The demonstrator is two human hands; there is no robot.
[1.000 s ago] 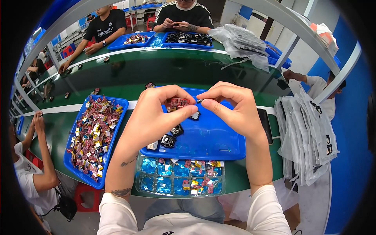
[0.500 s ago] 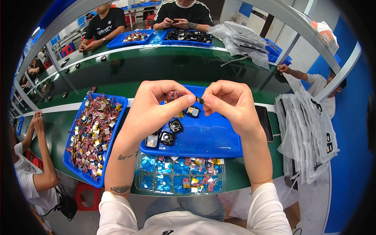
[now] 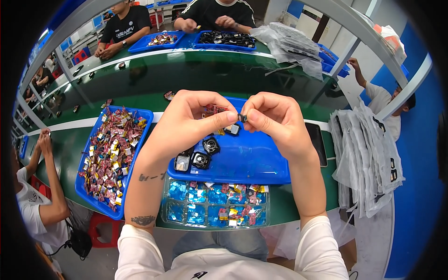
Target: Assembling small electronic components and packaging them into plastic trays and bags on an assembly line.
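Note:
My left hand point(image 3: 189, 122) and my right hand point(image 3: 273, 119) meet above a blue tray point(image 3: 252, 161). Between the fingertips of both hands sits a small dark part point(image 3: 242, 117). My left hand also holds a small reddish flat piece point(image 3: 214, 109) behind its thumb. On the tray below lie a few small black square modules point(image 3: 201, 160) and a silvery one point(image 3: 181, 163). A clear compartment tray point(image 3: 214, 209) with blue and reddish pieces sits at the near table edge.
A larger blue tray point(image 3: 88, 184) heaped with reddish and yellow small parts lies at my left. A dark phone-like slab point(image 3: 318, 137) lies to the right, beside hanging clear bags point(image 3: 368, 158). Other people work across the green bench point(image 3: 140, 79) and at both sides.
Both hands stayed together over the tray, shifting slightly right and nearer; the fingers keep working the small dark part. The modules on the tray have come more into view.

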